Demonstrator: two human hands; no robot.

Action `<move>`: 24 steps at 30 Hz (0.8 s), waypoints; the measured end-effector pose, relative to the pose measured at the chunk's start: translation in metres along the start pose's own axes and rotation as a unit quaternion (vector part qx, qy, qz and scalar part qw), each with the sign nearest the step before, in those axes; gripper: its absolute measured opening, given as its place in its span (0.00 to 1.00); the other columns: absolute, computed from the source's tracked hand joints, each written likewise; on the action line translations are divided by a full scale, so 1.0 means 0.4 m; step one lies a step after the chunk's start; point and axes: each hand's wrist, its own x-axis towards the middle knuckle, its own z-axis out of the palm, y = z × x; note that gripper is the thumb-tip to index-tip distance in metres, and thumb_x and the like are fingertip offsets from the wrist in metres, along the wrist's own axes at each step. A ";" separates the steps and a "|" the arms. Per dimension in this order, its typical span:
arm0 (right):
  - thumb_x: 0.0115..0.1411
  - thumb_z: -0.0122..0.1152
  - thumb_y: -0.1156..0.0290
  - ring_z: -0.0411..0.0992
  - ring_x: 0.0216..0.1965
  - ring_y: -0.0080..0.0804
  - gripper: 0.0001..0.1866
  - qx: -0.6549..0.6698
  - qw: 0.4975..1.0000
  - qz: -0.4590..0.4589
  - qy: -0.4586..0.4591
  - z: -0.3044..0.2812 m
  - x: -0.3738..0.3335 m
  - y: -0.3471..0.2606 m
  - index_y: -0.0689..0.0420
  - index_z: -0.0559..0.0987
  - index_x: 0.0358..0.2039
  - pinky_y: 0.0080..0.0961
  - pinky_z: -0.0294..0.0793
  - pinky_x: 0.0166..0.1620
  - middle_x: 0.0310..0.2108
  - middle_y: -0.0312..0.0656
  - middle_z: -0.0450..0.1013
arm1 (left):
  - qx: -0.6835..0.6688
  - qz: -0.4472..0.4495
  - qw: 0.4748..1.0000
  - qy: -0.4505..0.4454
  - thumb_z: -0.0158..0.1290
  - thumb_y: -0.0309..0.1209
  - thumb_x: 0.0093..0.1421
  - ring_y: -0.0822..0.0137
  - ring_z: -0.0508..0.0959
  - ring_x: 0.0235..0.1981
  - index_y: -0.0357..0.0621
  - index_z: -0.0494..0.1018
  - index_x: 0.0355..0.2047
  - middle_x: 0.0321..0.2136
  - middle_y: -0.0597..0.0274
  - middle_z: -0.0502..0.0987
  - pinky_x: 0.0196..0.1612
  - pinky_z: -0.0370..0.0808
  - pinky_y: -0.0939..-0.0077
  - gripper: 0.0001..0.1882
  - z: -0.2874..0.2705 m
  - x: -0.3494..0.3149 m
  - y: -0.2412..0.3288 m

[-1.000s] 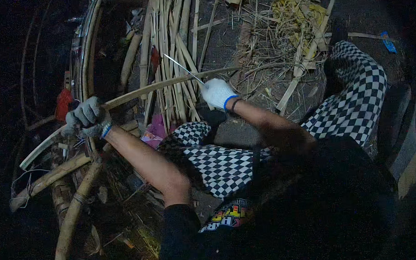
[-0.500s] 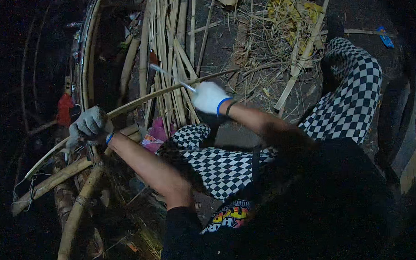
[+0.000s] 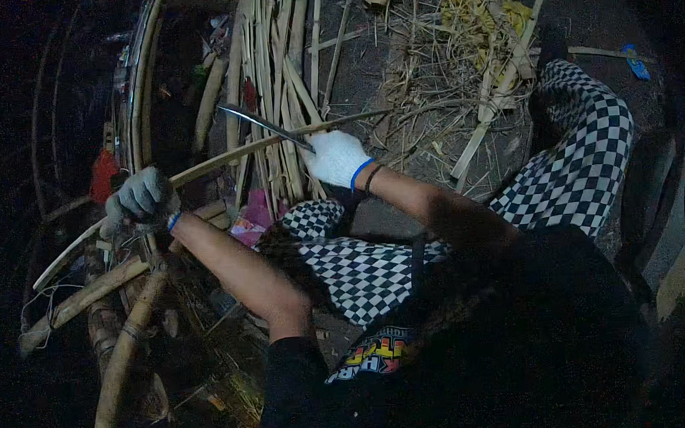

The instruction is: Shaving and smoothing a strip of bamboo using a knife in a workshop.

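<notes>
My left hand (image 3: 140, 200), in a grey-white knit glove, is closed around a long split bamboo strip (image 3: 224, 158). The strip slants across from the lower left up to the loose shavings at the right. In my right hand (image 3: 339, 160), gloved in white with a blue cuff, is a knife (image 3: 258, 122). Its blade points up and left and crosses the strip just beside the glove; whether the edge touches the strip I cannot tell. The knife's handle is hidden in my fingers.
Several split bamboo strips (image 3: 271, 73) lie bundled ahead. Thin shavings (image 3: 428, 83) and yellow plastic (image 3: 513, 15) are heaped on the ground to their right. Bamboo poles (image 3: 121, 365) stand at the lower left, near a red cloth-like thing (image 3: 104, 175). A purple wrapper (image 3: 256, 215) lies by my leg.
The knife blade has swung to point further left and shows sharper. My right hand has shifted slightly left, and my left hand with the strip has moved a little left.
</notes>
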 end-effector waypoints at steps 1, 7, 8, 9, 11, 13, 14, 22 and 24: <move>0.53 0.52 0.60 0.76 0.34 0.55 0.15 0.007 1.000 -0.007 -0.006 0.014 -0.003 0.010 0.58 0.81 0.26 0.45 0.77 0.40 0.29 0.55 0.77 | 0.012 -0.002 1.000 0.002 0.54 0.50 0.59 0.82 0.56 0.05 0.58 0.66 0.17 0.07 0.79 0.57 0.12 0.50 0.82 0.19 0.017 0.000 0.022; 0.55 0.49 0.59 0.76 0.33 0.54 0.18 -0.163 0.983 0.061 -0.063 0.035 0.016 0.353 0.59 0.82 0.27 0.44 0.76 0.39 0.29 0.55 0.77 | 0.035 -0.017 0.999 0.008 0.53 0.51 0.59 0.82 0.56 0.06 0.61 0.67 0.17 0.06 0.80 0.57 0.13 0.52 0.82 0.18 -0.052 0.004 0.010; 0.55 0.49 0.57 0.75 0.33 0.54 0.20 -0.122 0.985 0.109 -0.054 0.048 0.007 0.331 0.61 0.81 0.26 0.46 0.75 0.39 0.29 0.57 0.76 | 0.050 -0.013 0.998 0.019 0.53 0.51 0.59 0.82 0.56 0.06 0.61 0.67 0.16 0.06 0.80 0.57 0.14 0.52 0.82 0.18 -0.027 0.007 0.032; 0.54 0.49 0.58 0.75 0.33 0.55 0.20 -0.091 0.990 0.100 -0.044 0.044 -0.004 0.226 0.62 0.81 0.25 0.46 0.75 0.40 0.28 0.58 0.76 | 0.068 -0.006 0.997 0.039 0.53 0.51 0.59 0.82 0.56 0.06 0.61 0.67 0.16 0.06 0.80 0.57 0.14 0.53 0.82 0.18 -0.010 -0.009 0.057; 0.55 0.48 0.60 0.76 0.30 0.52 0.19 0.029 0.992 0.114 -0.044 0.049 0.023 0.157 0.61 0.81 0.27 0.45 0.76 0.39 0.26 0.54 0.76 | 0.052 -0.008 0.997 0.057 0.52 0.51 0.59 0.81 0.55 0.06 0.59 0.66 0.16 0.06 0.79 0.56 0.15 0.53 0.81 0.19 -0.014 0.015 0.024; 0.55 0.47 0.59 0.75 0.31 0.57 0.19 0.007 0.999 -0.039 0.005 0.035 0.025 0.072 0.62 0.80 0.27 0.46 0.75 0.39 0.27 0.57 0.75 | 0.124 0.025 0.986 0.105 0.51 0.50 0.60 0.80 0.54 0.06 0.58 0.66 0.16 0.06 0.79 0.55 0.15 0.52 0.80 0.19 -0.014 0.013 0.032; 0.55 0.47 0.59 0.75 0.32 0.57 0.19 0.015 0.999 -0.042 0.017 0.039 0.018 0.071 0.61 0.79 0.27 0.46 0.75 0.40 0.27 0.57 0.75 | 0.110 0.020 0.988 0.106 0.51 0.51 0.60 0.80 0.53 0.06 0.57 0.65 0.16 0.06 0.79 0.54 0.15 0.52 0.79 0.20 -0.015 0.007 0.032; 0.53 0.50 0.61 0.77 0.33 0.53 0.18 -0.048 0.993 0.108 0.000 0.053 0.032 0.257 0.63 0.81 0.25 0.43 0.76 0.41 0.29 0.58 0.76 | 0.209 0.071 0.949 0.226 0.45 0.40 0.61 0.78 0.49 0.07 0.58 0.62 0.15 0.06 0.77 0.51 0.14 0.49 0.78 0.16 -0.011 0.001 0.016; 0.53 0.50 0.60 0.76 0.32 0.54 0.18 0.010 0.986 0.154 -0.062 0.038 0.035 0.150 0.62 0.82 0.25 0.44 0.76 0.41 0.28 0.58 0.76 | 0.253 0.057 0.929 0.263 0.43 0.37 0.60 0.76 0.45 0.07 0.57 0.60 0.15 0.07 0.75 0.49 0.14 0.47 0.76 0.16 -0.019 -0.010 0.058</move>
